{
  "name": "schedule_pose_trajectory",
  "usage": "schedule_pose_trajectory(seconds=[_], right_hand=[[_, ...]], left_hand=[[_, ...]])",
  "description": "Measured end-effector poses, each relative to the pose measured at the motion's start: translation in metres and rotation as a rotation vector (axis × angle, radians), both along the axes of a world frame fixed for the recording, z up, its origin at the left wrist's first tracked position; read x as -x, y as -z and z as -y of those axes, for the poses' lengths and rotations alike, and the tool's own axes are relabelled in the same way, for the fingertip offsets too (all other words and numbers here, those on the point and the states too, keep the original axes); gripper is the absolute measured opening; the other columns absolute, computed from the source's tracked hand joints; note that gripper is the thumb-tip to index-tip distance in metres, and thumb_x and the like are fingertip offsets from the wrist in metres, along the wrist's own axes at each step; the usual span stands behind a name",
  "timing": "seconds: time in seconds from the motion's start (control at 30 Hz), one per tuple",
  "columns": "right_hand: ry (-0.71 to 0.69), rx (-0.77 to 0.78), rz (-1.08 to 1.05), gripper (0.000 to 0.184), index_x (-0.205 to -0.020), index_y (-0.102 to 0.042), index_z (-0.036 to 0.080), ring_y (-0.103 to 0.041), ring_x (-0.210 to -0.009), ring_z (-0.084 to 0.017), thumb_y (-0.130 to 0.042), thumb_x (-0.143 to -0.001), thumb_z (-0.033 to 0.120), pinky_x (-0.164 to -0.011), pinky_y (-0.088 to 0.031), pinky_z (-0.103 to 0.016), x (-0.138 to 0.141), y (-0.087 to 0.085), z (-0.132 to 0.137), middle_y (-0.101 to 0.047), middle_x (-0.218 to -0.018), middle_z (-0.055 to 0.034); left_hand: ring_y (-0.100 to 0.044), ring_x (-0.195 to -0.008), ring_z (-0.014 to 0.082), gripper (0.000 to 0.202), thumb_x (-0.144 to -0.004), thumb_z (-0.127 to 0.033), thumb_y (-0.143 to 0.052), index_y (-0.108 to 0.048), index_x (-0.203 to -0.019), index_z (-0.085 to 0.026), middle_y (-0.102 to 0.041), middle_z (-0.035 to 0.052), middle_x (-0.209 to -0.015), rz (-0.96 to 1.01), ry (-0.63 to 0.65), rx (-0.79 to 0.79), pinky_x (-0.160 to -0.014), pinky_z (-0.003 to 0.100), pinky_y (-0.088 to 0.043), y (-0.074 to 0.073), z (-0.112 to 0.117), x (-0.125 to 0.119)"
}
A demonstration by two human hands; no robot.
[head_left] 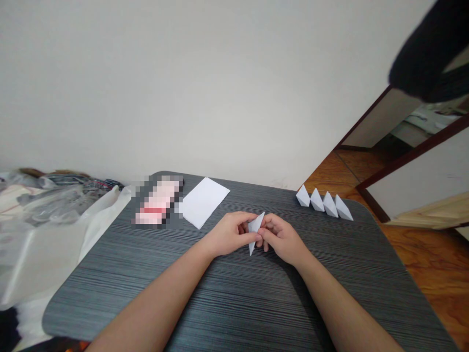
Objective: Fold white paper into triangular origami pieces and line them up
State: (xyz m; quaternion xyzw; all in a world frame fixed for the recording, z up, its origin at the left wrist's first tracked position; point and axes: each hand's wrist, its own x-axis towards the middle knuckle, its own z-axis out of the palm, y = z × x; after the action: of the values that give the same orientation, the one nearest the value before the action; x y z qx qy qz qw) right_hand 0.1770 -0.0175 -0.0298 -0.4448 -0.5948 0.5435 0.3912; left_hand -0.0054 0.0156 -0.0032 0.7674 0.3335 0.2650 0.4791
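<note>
Between my two hands, just above the dark table, is a small folded white paper piece [255, 224] with pointed ends at top and bottom. My left hand [233, 233] pinches it from the left, thumb along its front. From the right, my right hand [277, 235] grips the same piece with thumb and fingers. The fingertips behind the paper are partly hidden. To the right stand several similar folded white paper shapes [317, 200] in a slanting row. A stack of white paper sheets [205, 201] lies to the left of my hands.
The dark wood-grain table [220, 303] has rounded corners and meets a pale wall [220, 88]. A pixelated pink object [159, 200] lies at its left back. Plastic bags [54, 234] crowd the left side; wooden floor [421, 254] shows on the right. Something black [428, 58] hangs upper right.
</note>
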Motion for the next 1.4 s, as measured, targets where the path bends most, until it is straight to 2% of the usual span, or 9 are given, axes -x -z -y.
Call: schedule_pose_trajectory(seconds=[0.23, 0.4, 0.53, 0.67, 0.8, 1.1, 1.2, 1.3, 1.4], right_hand=[[0.031, -0.019, 0.014, 0.015, -0.093, -0.050, 0.017, -0.056, -0.051, -0.011, -0.051, -0.088, 0.032, -0.044, -0.045, -0.021, 0.001, 0.000, 0.000, -0.059, -0.064, 0.0006], [0.101, -0.096, 0.086, 0.023, -0.108, -0.047, 0.019, -0.059, -0.057, -0.013, -0.049, -0.089, 0.031, -0.043, -0.046, -0.021, 0.001, -0.002, 0.001, -0.060, -0.072, -0.0007], [0.080, -0.158, 0.152, 0.028, -0.116, -0.046, 0.020, -0.061, -0.060, -0.013, -0.048, -0.088, 0.027, -0.047, -0.046, -0.022, 0.000, -0.005, 0.002, -0.063, -0.080, -0.0030], [0.101, -0.173, 0.224, 0.029, -0.118, -0.047, 0.019, -0.057, -0.051, -0.012, -0.044, -0.090, 0.023, -0.047, -0.043, -0.022, -0.002, -0.006, 0.002, -0.062, -0.067, -0.0001], [0.126, -0.190, 0.277, 0.032, -0.121, -0.049, 0.019, -0.053, -0.046, -0.011, -0.042, -0.090, 0.022, -0.047, -0.042, -0.022, -0.004, -0.005, 0.001, -0.059, -0.058, 0.0022], [0.137, -0.297, 0.323, 0.031, -0.114, -0.060, 0.020, -0.054, -0.051, -0.011, -0.041, -0.091, 0.024, -0.055, -0.046, -0.026, -0.008, -0.001, -0.001, -0.061, -0.064, -0.0005], [0.130, -0.346, 0.337, 0.032, -0.116, -0.060, 0.020, -0.056, -0.055, -0.012, -0.042, -0.090, 0.022, -0.057, -0.047, -0.026, -0.008, -0.001, -0.001, -0.063, -0.068, -0.0017], [0.128, -0.373, 0.367, 0.033, -0.118, -0.059, 0.021, -0.057, -0.055, -0.013, -0.044, -0.088, 0.021, -0.057, -0.047, -0.026, -0.007, -0.004, 0.000, -0.065, -0.072, -0.0027], [0.124, -0.361, 0.392, 0.037, -0.123, -0.055, 0.021, -0.058, -0.053, -0.012, -0.044, -0.087, 0.020, -0.055, -0.046, -0.025, -0.005, -0.009, 0.001, -0.065, -0.072, -0.0022]], left_hand=[[-0.058, -0.075, 0.0149, 0.036, -0.076, -0.029, -0.062, -0.060, -0.109, -0.015, -0.063, 0.0074, -0.091, 0.133, -0.036, 0.101, -0.064, 0.025, -0.045, 0.010, -0.001, 0.000], [-0.059, -0.083, 0.0167, 0.043, -0.078, -0.029, -0.061, -0.054, -0.117, -0.013, -0.063, 0.0099, -0.097, 0.220, -0.105, 0.190, -0.071, 0.028, -0.048, 0.017, -0.003, -0.001], [-0.059, -0.090, 0.0180, 0.041, -0.079, -0.027, -0.061, -0.053, -0.117, -0.013, -0.063, 0.0105, -0.100, 0.260, -0.084, 0.226, -0.079, 0.031, -0.048, 0.015, -0.003, -0.001], [-0.059, -0.094, 0.0184, 0.036, -0.081, -0.022, -0.057, -0.053, -0.116, -0.013, -0.062, 0.0109, -0.106, 0.294, -0.060, 0.243, -0.083, 0.032, -0.047, 0.010, -0.003, 0.001], [-0.060, -0.094, 0.0186, 0.034, -0.082, -0.019, -0.054, -0.051, -0.116, -0.015, -0.062, 0.0103, -0.106, 0.318, -0.057, 0.267, -0.082, 0.033, -0.047, 0.009, -0.003, 0.002], [-0.059, -0.092, 0.0159, 0.036, -0.082, -0.016, -0.051, -0.051, -0.118, -0.017, -0.055, 0.0104, -0.122, 0.291, -0.129, 0.234, -0.080, 0.031, -0.047, 0.011, -0.005, 0.001], [-0.060, -0.088, 0.0156, 0.040, -0.083, -0.018, -0.051, -0.047, -0.122, -0.018, -0.059, 0.0104, -0.113, 0.279, -0.110, 0.250, -0.077, 0.030, -0.048, 0.014, -0.005, 0.000], [-0.061, -0.070, 0.0132, 0.042, -0.084, -0.021, -0.050, -0.044, -0.125, -0.018, -0.065, 0.0061, -0.092, 0.218, -0.082, 0.258, -0.068, 0.029, -0.050, 0.016, -0.005, 0.000], [-0.059, -0.060, 0.0110, 0.036, -0.084, -0.021, -0.048, -0.049, -0.120, -0.018, -0.064, 0.0028, -0.080, 0.181, -0.089, 0.230, -0.061, 0.026, -0.049, 0.016, -0.005, -0.001]])
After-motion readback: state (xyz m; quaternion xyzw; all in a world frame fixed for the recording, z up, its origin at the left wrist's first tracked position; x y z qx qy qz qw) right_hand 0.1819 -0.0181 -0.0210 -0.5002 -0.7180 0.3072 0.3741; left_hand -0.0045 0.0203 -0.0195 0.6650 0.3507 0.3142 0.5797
